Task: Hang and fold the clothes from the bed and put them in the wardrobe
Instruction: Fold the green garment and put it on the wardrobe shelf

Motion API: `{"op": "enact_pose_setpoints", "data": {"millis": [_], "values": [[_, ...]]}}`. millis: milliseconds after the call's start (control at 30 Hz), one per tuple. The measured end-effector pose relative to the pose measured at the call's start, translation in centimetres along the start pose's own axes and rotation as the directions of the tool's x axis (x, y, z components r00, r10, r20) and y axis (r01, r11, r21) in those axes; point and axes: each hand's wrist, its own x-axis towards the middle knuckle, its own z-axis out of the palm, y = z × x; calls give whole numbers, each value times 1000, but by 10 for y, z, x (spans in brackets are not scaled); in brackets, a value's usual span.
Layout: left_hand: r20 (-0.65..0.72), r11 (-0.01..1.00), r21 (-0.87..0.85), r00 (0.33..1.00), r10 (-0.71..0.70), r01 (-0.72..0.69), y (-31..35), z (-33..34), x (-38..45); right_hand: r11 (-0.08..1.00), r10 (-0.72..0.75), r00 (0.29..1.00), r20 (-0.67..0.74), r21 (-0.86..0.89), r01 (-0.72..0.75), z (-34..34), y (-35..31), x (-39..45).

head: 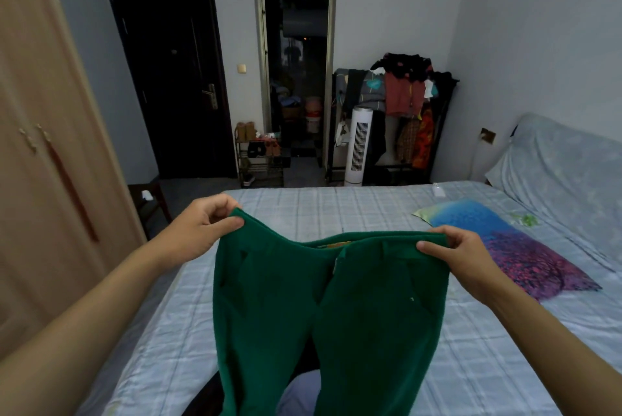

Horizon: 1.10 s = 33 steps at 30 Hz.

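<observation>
Green trousers [330, 308] hang in front of me above the bed [471, 365], held up by the waistband. My left hand [198, 230] pinches the left end of the waistband, and my right hand [457, 254] pinches the right end. The legs drop out of the bottom of the view. A dark garment [303, 365] shows between the trouser legs, lying on the bed near me. The wardrobe [43, 146] stands at the left with its doors closed.
A blue and purple pillow [498, 240] lies on the bed at the right. Beyond the bed stand a loaded clothes rack [404, 96], a white tower fan [358, 146], a shoe rack [261, 160] and a dark stool [148, 197] by the wardrobe.
</observation>
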Motion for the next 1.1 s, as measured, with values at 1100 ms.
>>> {"op": "enact_pose_setpoints", "data": {"millis": [1100], "values": [[-321, 962, -90, 907, -274, 259, 40, 162, 1, 999, -10, 998, 68, 40, 7, 148, -33, -47]]}}
